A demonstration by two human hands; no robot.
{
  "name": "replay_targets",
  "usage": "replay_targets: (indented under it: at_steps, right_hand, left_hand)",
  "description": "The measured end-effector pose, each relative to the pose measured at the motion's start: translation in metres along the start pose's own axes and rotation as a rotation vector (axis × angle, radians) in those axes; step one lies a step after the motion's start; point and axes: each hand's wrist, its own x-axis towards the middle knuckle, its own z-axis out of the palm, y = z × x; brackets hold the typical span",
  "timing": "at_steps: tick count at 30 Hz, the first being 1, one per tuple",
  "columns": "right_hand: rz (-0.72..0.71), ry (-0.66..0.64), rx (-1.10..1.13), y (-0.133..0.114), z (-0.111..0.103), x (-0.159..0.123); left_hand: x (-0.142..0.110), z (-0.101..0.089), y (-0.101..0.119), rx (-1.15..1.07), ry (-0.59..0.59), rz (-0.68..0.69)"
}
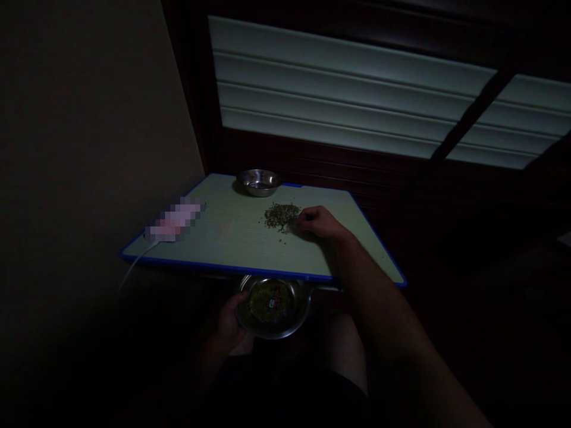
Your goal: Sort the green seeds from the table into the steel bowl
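Note:
My left hand [232, 321] grips the left rim of a steel bowl [292, 327], held low in front of the table's near edge. Greenish grains [261, 306] lie in that bowl, along with a small patch of dark, red and white. Over the table, my right hand [319, 222] is closed at the right edge of a loose pile of small brownish-green grains [279, 214]. Something pale shows at its fingertips, too dim to name. A few grains are scattered around the pile.
A second steel bowl [260, 184] stands at the back of the pale, blue-edged table [223, 246]. On the left lies a blurred-out pinkish-white object [176, 219] with a white cable [134, 264]. A wall and dark-framed panels border the table; the room is dim.

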Motion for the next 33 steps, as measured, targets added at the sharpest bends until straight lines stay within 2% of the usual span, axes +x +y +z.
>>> replay_targets:
  at_steps: [23,33]
  right_hand:
    - [0.033,-0.093,0.038,-0.003,0.001,-0.003]
    - [0.075,-0.199,0.038,-0.010,0.004,-0.007]
  left_hand:
    - [0.005,-0.004,-0.002,0.015,-0.046,0.009]
    - [0.005,-0.004,-0.001,0.037,-0.049,0.019]
